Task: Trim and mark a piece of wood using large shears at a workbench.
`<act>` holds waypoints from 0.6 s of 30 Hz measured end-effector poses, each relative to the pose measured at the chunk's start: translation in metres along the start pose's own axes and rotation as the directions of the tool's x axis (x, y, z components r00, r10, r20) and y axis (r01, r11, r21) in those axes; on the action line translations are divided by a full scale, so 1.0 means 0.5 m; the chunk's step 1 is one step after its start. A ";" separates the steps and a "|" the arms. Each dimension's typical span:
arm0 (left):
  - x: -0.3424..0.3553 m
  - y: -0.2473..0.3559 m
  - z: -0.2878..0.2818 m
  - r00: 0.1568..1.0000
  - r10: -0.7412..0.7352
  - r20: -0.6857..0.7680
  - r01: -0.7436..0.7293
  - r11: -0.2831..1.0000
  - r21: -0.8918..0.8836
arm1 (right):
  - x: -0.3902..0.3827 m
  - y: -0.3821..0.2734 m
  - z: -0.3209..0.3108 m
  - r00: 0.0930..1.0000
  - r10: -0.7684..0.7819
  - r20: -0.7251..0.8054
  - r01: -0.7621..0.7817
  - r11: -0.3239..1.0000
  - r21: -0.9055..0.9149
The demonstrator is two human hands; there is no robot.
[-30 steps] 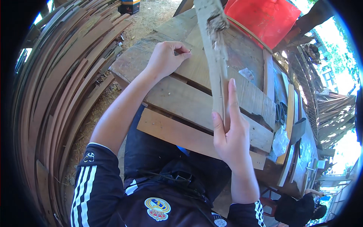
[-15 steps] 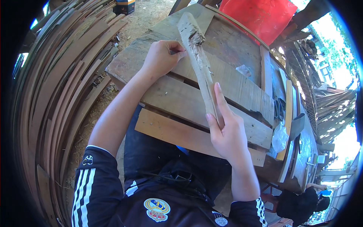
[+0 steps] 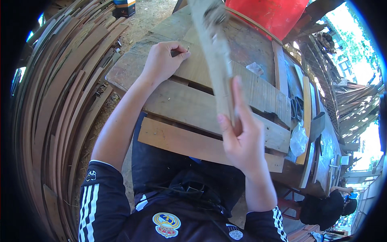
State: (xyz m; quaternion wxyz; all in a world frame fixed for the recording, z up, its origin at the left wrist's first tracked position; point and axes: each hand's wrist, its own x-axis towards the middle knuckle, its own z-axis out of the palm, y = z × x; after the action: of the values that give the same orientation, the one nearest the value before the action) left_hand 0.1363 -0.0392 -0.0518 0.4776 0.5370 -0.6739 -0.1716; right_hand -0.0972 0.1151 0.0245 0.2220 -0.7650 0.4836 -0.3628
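A rough, pale grey-brown wooden stick [image 3: 215, 56], chipped near its far end, is extending above flat, light-brown wooden planks [image 3: 181, 99]. The right hand [image 3: 245, 143] is grasping its near end, the index finger lying along the shaft. The left hand [image 3: 162, 60] is pinching a small, thin pin [image 3: 188, 49], apparently a nail. The planks are lying across a worn, brown wooden table [image 3: 125, 72]. A glossy red sheet [image 3: 270, 16] is lying beyond.

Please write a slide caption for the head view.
Right hand grips a wooden stick; left hand pinches something thin over boards.
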 end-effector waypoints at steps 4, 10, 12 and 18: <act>-0.002 0.002 -0.001 1.000 -0.017 -0.003 0.017 1.000 -0.006 | 0.008 -0.013 -0.006 0.967 -0.147 -0.210 0.143 0.989 -0.036; 0.004 0.013 -0.006 0.999 -0.050 0.019 0.049 0.997 0.068 | 0.008 0.021 0.002 0.983 0.039 0.177 -0.018 0.993 -0.119; 0.000 0.002 -0.002 1.000 -0.024 0.011 0.024 0.999 0.039 | 0.002 0.010 0.006 0.990 0.059 0.126 -0.052 0.997 -0.059; -0.006 -0.059 0.005 0.937 0.291 -0.193 -0.253 0.947 0.197 | -0.016 0.011 0.009 0.978 0.173 0.119 -0.179 0.983 0.037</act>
State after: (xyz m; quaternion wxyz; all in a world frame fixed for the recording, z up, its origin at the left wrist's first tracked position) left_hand 0.1508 -0.0481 -0.0764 0.5211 0.4925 -0.6969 0.0145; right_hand -0.0992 0.1200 0.0152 0.2991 -0.7333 0.5271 -0.3083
